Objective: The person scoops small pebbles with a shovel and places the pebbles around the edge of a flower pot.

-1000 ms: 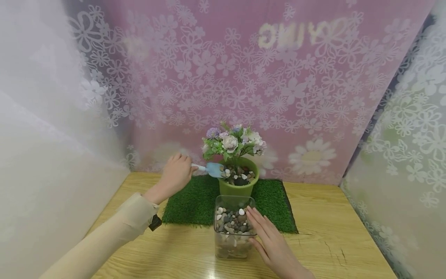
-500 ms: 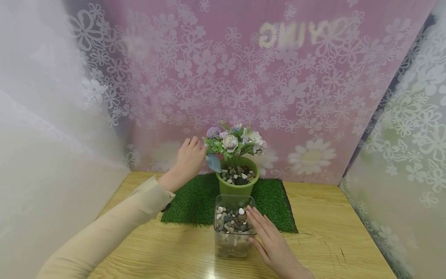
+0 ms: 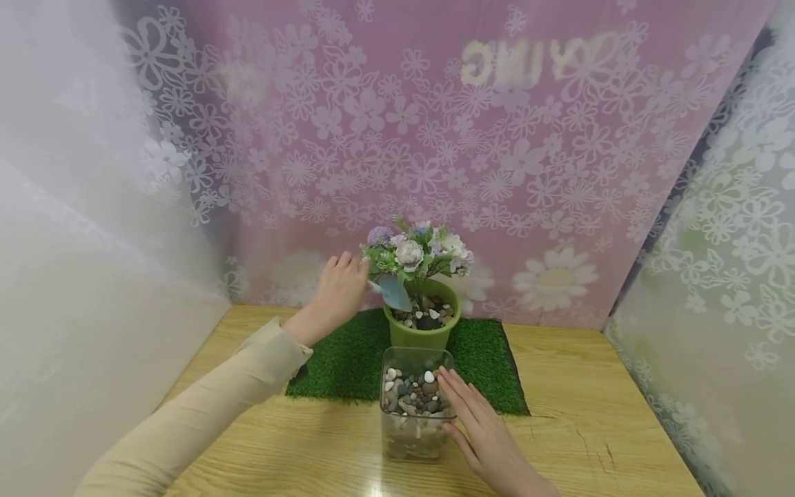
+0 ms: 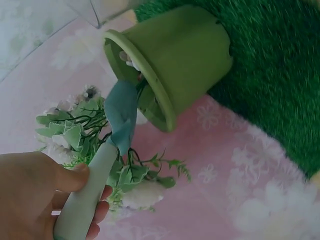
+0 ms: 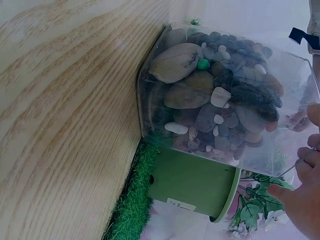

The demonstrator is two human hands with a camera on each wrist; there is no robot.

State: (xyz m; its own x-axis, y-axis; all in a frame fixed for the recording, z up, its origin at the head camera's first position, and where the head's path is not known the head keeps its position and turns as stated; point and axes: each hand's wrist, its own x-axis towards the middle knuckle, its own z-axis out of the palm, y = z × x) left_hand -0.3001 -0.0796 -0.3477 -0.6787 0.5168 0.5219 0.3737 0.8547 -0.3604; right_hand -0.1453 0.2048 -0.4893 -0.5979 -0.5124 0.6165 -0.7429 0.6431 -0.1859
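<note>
My left hand (image 3: 338, 290) grips the pale handle of a small trowel (image 4: 120, 115), thumb on one side and fingers on the other. In the head view the trowel's blue blade (image 3: 394, 293) is tipped at the left rim of a green flowerpot (image 3: 422, 336). The pot holds pebbles (image 3: 406, 319) and artificial flowers (image 3: 410, 255). In front stands a clear square container (image 3: 413, 438) with stones (image 5: 200, 95) inside. Straight fingers of my right hand (image 3: 487, 431) rest against its right rim; the thumb lies lower on that side.
Under the pot lies a green turf mat (image 3: 335, 359) on a wooden table (image 3: 577, 386). A pink flowered curtain (image 3: 373, 138) hangs close behind, with pale sheets (image 3: 739, 276) along the sides.
My left hand rose and moved right, turning the trowel from level to tipped; the pebbles seen on its blade are no longer visible there. My right hand stayed at the container.
</note>
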